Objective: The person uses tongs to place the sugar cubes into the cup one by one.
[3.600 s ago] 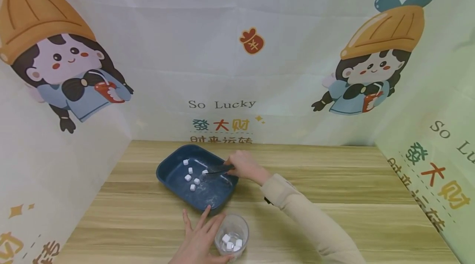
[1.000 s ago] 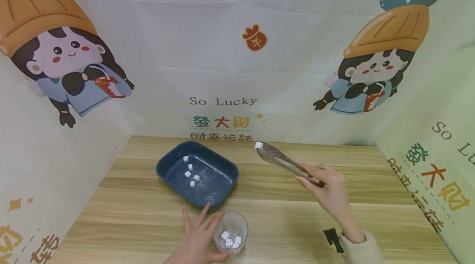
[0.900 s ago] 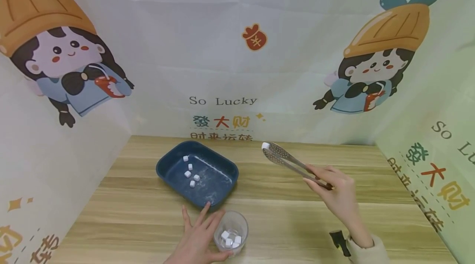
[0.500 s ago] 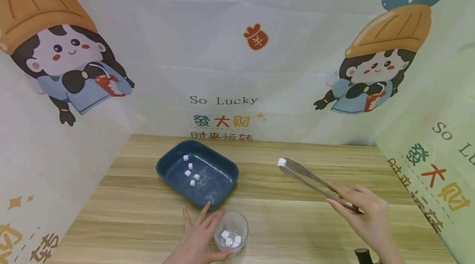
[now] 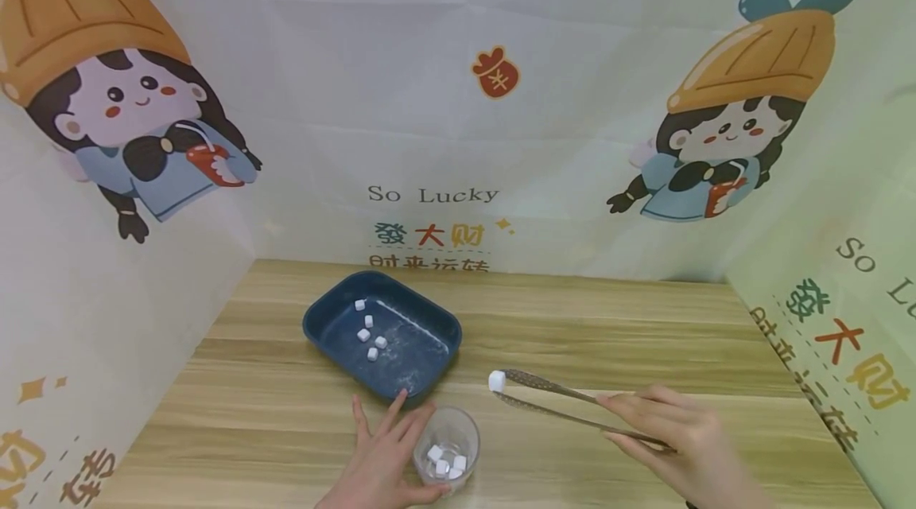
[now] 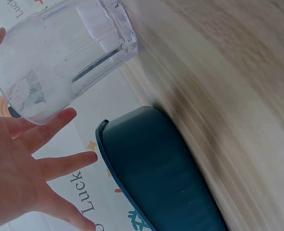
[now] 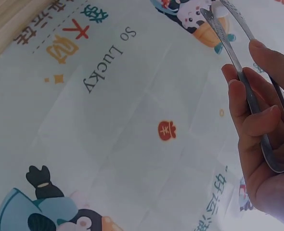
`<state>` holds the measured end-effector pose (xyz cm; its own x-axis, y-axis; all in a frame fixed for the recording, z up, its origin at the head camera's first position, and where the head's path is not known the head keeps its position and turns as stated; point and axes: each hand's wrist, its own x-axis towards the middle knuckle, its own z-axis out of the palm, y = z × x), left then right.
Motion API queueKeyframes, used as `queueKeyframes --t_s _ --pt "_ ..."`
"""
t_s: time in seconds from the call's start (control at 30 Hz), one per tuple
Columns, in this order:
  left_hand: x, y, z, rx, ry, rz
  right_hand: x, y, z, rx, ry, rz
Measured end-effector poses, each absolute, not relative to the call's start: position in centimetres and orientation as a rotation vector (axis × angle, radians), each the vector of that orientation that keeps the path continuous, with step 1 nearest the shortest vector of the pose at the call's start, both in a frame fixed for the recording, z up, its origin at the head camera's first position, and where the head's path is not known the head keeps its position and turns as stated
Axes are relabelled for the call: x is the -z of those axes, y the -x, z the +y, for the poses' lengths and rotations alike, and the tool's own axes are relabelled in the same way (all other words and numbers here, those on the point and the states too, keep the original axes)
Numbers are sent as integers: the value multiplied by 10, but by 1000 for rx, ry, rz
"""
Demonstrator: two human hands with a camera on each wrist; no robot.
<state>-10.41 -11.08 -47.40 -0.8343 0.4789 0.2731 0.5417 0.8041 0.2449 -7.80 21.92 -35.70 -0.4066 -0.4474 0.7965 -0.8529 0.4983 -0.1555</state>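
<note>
In the head view my right hand [image 5: 680,437] grips metal tongs [image 5: 551,386] with perforated tips. A small white cube [image 5: 496,381] sits between those tips, above the table, to the right of the glass. The right wrist view shows fingers and thumb on either arm of the tongs [image 7: 248,89]. My left hand [image 5: 382,457] holds a clear ribbed glass [image 6: 60,57] between thumb and fingers near its rim, other fingers spread toward the tray. Several white cubes [image 5: 441,467] lie at the bottom of the glass, which stands upright.
Behind my left hand stands a dark blue tray [image 5: 415,338] with several white cubes [image 5: 363,336] toward its left side; a fingertip reaches its near rim. White printed cloth [image 5: 343,95] walls off the wooden table [image 5: 608,334] at back and sides.
The tongs took a cube out of the tray and swung right; in the last half second they came nearer and back left toward the glass. The left hand stayed by the glass.
</note>
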Motion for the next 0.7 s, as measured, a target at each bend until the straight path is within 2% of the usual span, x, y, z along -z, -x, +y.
queueKeyframes --t_s 0.7 --pt "472 104 -111 501 796 -2840 357 95 189 -441 -1418 -2081"
